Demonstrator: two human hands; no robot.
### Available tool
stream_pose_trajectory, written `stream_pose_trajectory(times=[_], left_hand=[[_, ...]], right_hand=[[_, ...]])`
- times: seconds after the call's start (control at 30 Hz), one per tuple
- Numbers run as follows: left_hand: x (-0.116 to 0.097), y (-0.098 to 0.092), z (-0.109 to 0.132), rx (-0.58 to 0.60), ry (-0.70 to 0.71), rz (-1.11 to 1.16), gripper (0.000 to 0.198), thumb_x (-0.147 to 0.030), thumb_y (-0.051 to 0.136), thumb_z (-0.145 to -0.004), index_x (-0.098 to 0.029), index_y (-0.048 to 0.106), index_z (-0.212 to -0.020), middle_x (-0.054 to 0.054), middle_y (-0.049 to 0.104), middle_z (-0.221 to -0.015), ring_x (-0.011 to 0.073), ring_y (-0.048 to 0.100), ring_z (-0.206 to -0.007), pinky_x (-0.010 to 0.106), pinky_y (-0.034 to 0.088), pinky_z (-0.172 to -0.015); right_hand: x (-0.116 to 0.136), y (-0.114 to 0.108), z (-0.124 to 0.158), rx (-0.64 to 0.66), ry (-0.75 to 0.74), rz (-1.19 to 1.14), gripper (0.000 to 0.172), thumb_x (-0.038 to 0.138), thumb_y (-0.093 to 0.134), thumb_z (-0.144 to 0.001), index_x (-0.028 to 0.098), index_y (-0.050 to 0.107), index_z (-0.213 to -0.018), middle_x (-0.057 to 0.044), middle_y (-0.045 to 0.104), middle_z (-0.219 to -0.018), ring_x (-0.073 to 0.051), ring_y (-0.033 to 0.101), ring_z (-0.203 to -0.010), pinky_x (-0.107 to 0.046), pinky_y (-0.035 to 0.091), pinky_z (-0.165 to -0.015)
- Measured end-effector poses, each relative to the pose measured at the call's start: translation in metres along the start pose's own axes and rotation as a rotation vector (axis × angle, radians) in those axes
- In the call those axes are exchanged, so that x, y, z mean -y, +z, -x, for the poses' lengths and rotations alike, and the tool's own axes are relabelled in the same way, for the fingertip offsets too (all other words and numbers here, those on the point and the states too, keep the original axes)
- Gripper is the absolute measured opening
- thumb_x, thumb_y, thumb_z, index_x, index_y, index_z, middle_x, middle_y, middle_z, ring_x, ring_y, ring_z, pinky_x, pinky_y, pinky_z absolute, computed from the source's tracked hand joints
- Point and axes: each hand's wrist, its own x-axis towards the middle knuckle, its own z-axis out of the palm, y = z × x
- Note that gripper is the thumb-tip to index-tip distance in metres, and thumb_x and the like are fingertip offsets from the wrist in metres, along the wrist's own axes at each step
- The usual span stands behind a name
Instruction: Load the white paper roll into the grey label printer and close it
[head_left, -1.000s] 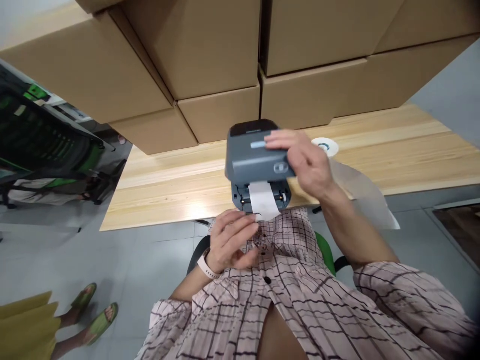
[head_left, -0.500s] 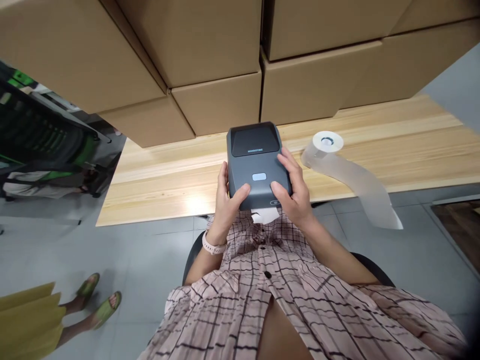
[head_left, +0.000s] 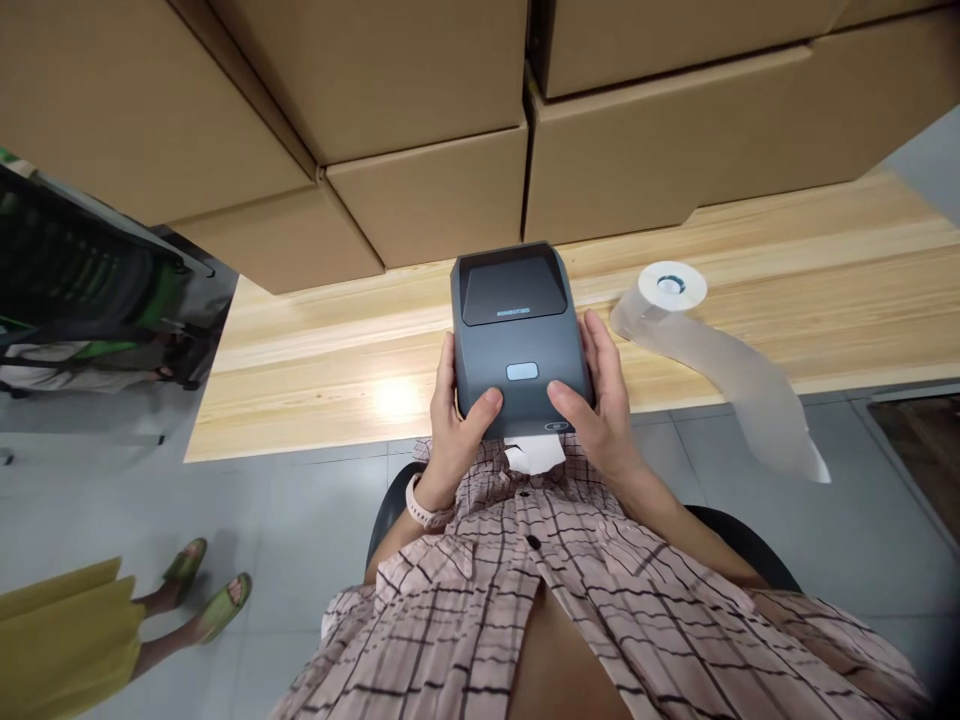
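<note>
Between my hands is a dark grey label printer [head_left: 517, 340] with a black window at its far end and a pale oblong button. My left hand [head_left: 456, 410] grips its left side, thumb on the top near the front edge. On the right side my right hand [head_left: 604, 400] does the same, its fingers along the edge. A torn piece of white label paper [head_left: 535, 455] sticks out of the printer's near end. The fingers under the printer are hidden. To the right a white label roll [head_left: 667, 290] stands on the table, its loose strip hanging over the front edge.
Large cardboard boxes [head_left: 427, 195] are stacked along the back of the wooden table [head_left: 300, 370]. A dark chair [head_left: 82, 270] stands at the left. On the floor at lower left are another person's feet in green sandals [head_left: 217, 610], below a yellow garment [head_left: 67, 640].
My right fingers have shifted from the printer's top edge down along its right side. The printer appears slightly larger and nearer. Both hands keep holding it.
</note>
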Motion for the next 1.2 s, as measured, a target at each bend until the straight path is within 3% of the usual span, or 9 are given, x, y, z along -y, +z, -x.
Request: stream_pose_trajectory(times=[0.13,0.23,0.33,0.4,0.47,0.6,0.87,1.13,1.2], left_hand=[[0.013,-0.008,0.016,-0.051,0.031,0.002,0.081,-0.064,0.073,-0.089,-0.033,0.044,-0.158,0.008,0.044,-0.170,0.0289,0.047,-0.154,0.043,0.047,-0.123],[0.023,-0.015,0.046,-0.392,0.055,0.017,0.035,-0.057,0.070,-0.093,-0.026,0.073,-0.109,0.006,0.076,-0.110,0.0197,0.072,-0.098,0.034,0.060,-0.086],[0.021,-0.016,0.069,-0.084,-0.115,0.137,0.056,-0.064,0.059,-0.097,-0.019,0.066,-0.064,0.002,0.062,-0.060,0.0129,0.056,-0.055,0.028,0.047,-0.056],[0.012,-0.010,0.071,0.306,-0.315,0.248,0.063,-0.070,0.055,-0.095,-0.016,0.073,-0.067,0.004,0.065,-0.059,0.0112,0.053,-0.048,0.026,0.041,-0.049],[0.001,-0.001,0.064,0.504,-0.480,0.335,0.066,-0.074,0.055,-0.093,-0.013,0.078,-0.078,0.005,0.070,-0.063,0.0097,0.053,-0.045,0.025,0.037,-0.047],[-0.010,0.021,0.048,0.429,-0.605,0.401,0.060,-0.071,0.068,-0.085,-0.013,0.080,-0.083,0.002,0.066,-0.056,0.0071,0.050,-0.040,0.022,0.034,-0.044],[0.002,0.034,0.053,0.346,-0.542,0.462,0.054,-0.066,0.077,-0.080,-0.013,0.075,-0.068,0.005,0.071,-0.057,0.0079,0.053,-0.038,0.023,0.038,-0.043],[0.002,-0.001,0.051,0.494,-0.462,0.202,0.062,-0.072,0.063,-0.091,-0.014,0.075,-0.070,0.008,0.076,-0.066,0.0115,0.061,-0.050,0.024,0.046,-0.053],[0.010,-0.017,0.052,0.418,-0.425,0.163,0.064,-0.072,0.059,-0.093,-0.015,0.075,-0.070,0.005,0.069,-0.057,0.0111,0.056,-0.045,0.024,0.040,-0.048]], right_hand=[[-0.006,-0.003,0.000,-0.013,-0.031,0.035,0.076,0.048,0.054,-0.104,0.029,0.021,-0.170,-0.010,0.029,-0.177,-0.030,0.031,-0.164,-0.052,0.036,-0.133],[-0.006,-0.006,-0.001,-0.001,-0.125,0.158,0.070,0.044,0.049,-0.106,0.032,0.023,-0.170,-0.008,0.028,-0.178,-0.030,0.029,-0.165,-0.055,0.034,-0.133],[-0.005,-0.007,-0.004,-0.004,-0.236,0.222,0.059,0.040,0.047,-0.107,0.038,0.036,-0.164,-0.002,0.030,-0.178,-0.030,0.029,-0.165,-0.059,0.028,-0.135],[-0.005,-0.006,-0.005,-0.028,-0.263,0.207,0.055,0.039,0.048,-0.106,0.041,0.042,-0.161,0.001,0.032,-0.177,-0.030,0.031,-0.163,-0.060,0.027,-0.135],[-0.006,-0.005,-0.006,-0.046,-0.262,0.192,0.054,0.039,0.050,-0.105,0.042,0.045,-0.159,0.001,0.034,-0.176,-0.031,0.034,-0.162,-0.060,0.029,-0.134],[-0.007,-0.006,-0.004,-0.045,-0.265,0.190,0.050,0.038,0.051,-0.105,0.039,0.050,-0.155,-0.001,0.037,-0.174,-0.031,0.034,-0.162,-0.062,0.029,-0.134],[-0.004,-0.007,-0.003,-0.056,-0.264,0.265,0.047,0.035,0.048,-0.105,0.033,0.052,-0.152,-0.005,0.039,-0.173,-0.030,0.036,-0.161,-0.061,0.033,-0.132],[0.024,-0.017,-0.016,0.045,-0.490,0.612,0.029,0.030,0.052,-0.103,0.033,0.077,-0.118,0.007,0.044,-0.170,-0.036,0.031,-0.162,-0.066,0.024,-0.131],[0.030,-0.017,-0.019,0.089,-0.469,0.658,0.032,0.028,0.048,-0.105,0.034,0.078,-0.117,0.007,0.049,-0.168,-0.036,0.032,-0.162,-0.068,0.019,-0.131]])
